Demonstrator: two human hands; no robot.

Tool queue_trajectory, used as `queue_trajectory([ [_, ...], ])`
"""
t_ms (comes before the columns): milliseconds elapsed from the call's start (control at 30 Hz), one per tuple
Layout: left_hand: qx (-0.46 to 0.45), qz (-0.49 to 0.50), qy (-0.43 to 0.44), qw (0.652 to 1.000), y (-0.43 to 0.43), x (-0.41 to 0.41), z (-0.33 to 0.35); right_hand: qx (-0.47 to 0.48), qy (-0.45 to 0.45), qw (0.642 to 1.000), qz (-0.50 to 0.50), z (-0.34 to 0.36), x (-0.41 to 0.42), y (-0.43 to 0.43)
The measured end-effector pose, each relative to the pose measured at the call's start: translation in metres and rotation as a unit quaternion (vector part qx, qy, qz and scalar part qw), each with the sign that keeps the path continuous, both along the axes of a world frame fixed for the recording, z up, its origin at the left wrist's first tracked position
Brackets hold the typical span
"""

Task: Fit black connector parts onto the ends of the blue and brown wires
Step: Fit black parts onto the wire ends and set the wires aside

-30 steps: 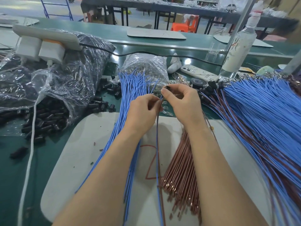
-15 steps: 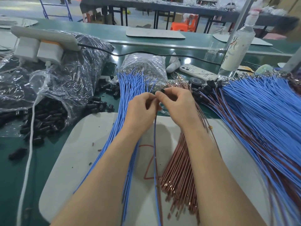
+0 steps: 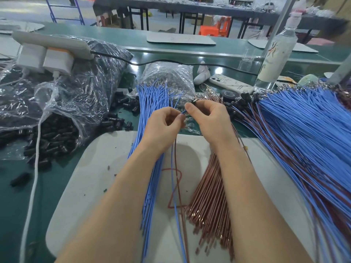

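The black connector part (image 3: 194, 100) is mostly hiding inside the right hand's (image 3: 209, 118) pinching fingertips, too small to make out clearly. The left hand (image 3: 163, 126) is pinching a thin blue wire (image 3: 171, 162), its tip bridging the gap between the thumbs, with a brown wire (image 3: 176, 158) hanging beside it below. Compared with half a second ago, the fingertips are sitting slightly apart.

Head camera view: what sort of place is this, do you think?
Probably a small factory's wire-assembly bench. A long green worktable runs across the room, bundles of blue wires and brown wires lie sorted around the mat, and an open plastic bag spills loose black connector parts.
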State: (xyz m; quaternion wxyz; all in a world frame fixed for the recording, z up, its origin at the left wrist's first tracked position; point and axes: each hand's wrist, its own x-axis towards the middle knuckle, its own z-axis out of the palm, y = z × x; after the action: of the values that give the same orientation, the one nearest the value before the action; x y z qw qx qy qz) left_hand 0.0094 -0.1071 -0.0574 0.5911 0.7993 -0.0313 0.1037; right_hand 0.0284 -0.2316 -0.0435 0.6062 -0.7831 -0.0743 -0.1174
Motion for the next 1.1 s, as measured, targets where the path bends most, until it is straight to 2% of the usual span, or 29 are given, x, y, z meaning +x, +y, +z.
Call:
queue_trajectory([
  [167,0.008,-0.011,0.007,1.000,-0.002,0.000,0.000,0.042,-0.003,0.999,0.015,-0.002,-0.001,0.006],
  [500,-0.038,-0.015,0.001,0.999,-0.003,0.000,0.001,0.039,-0.006,0.999,0.016,-0.004,0.000,0.006],
  [733,-0.093,-0.003,-0.010,0.996,-0.005,0.000,0.000,0.096,0.019,0.995,0.021,-0.006,-0.003,0.015],
  [967,-0.205,-0.058,0.052,0.976,-0.004,0.004,-0.002,0.123,0.029,0.992,0.012,-0.006,-0.002,0.015],
  [1100,-0.170,-0.059,0.082,0.980,-0.002,0.005,-0.004,0.109,0.027,0.993,-0.026,-0.007,0.000,0.012],
])
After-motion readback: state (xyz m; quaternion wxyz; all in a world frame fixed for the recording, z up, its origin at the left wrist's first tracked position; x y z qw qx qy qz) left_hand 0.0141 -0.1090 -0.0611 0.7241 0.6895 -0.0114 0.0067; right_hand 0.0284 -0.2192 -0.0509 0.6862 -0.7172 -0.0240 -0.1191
